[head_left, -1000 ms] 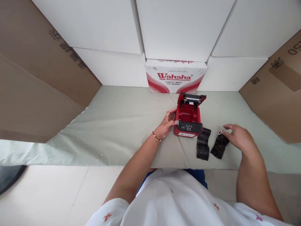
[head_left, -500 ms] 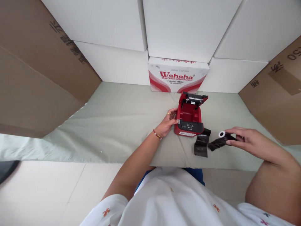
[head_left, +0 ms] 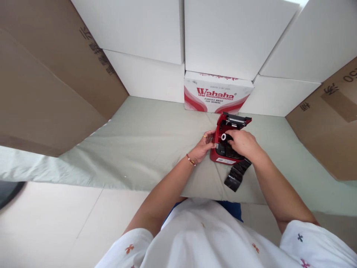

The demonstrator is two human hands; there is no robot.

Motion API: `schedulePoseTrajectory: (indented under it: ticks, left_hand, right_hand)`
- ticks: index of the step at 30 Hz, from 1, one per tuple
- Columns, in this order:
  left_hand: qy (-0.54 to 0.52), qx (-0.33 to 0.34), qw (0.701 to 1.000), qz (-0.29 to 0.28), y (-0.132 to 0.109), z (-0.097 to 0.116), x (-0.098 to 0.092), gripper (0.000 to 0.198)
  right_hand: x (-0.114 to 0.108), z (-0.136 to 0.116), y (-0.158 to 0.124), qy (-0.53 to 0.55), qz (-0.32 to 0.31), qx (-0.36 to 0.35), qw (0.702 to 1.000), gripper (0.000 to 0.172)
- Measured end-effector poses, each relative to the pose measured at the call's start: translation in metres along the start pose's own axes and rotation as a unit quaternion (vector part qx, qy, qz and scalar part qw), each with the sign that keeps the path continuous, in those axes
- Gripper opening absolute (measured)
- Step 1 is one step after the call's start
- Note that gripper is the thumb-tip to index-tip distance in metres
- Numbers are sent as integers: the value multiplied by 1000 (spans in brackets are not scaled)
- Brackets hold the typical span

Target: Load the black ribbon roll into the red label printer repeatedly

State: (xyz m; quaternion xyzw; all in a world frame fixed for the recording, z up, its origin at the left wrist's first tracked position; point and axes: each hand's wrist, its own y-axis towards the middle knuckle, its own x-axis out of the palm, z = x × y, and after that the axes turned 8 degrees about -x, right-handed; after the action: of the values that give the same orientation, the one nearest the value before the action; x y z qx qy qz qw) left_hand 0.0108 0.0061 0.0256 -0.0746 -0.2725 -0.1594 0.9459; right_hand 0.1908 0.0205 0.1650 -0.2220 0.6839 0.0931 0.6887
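Note:
A small red and black label printer stands on the cloth with its lid raised. My left hand grips the printer's left side, thumb on the front corner and fingers along the wall. Inside the printer's bay, my right hand is closed on a roll of black labels, whose white core faces left. The roll's loose black strip runs over the front of the printer and down onto the cloth. My right fingers hide part of the roll and the bay.
A Wahaha carton stands right behind the printer, against stacked white boxes. Brown cardboard boxes flank the left and right sides. Pale green cloth covers the table, whose front edge is near my body.
My right hand has carried the black roll leftward from beside the printer into its open bay, drawing the strip along. My left hand keeps its hold on the printer. The view has shifted slightly.

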Motion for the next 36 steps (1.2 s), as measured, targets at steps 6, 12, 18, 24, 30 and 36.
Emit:
schedulePoseTrajectory:
  ticks: [6,12,18,24,30,36]
  left_hand:
    - [-10,-6,1000,-5,2,0,0,73]
    - [-11,-8,1000,1,1,-1,3,74]
    - [23,-1,1000,4,0,5,1,73]
    - [319,131,930,125,-27,32,25,59]
    - [719,158,673,69,-72,42,97,49]
    - [803,-26,593,42,-91,34,129,58]
  right_hand:
    - [4,-1,11,-16,-2,33,999,41]
    - [11,1,16,28,33,-22,999,48]
    - [-5,19,-33,175,244,-44,953,31]
    - [3,62,-20,111,455,-47,882,49]
    - [20,69,-5,117,377,-115,912,45]
    - [13,62,-20,122,358,-125,917,42]
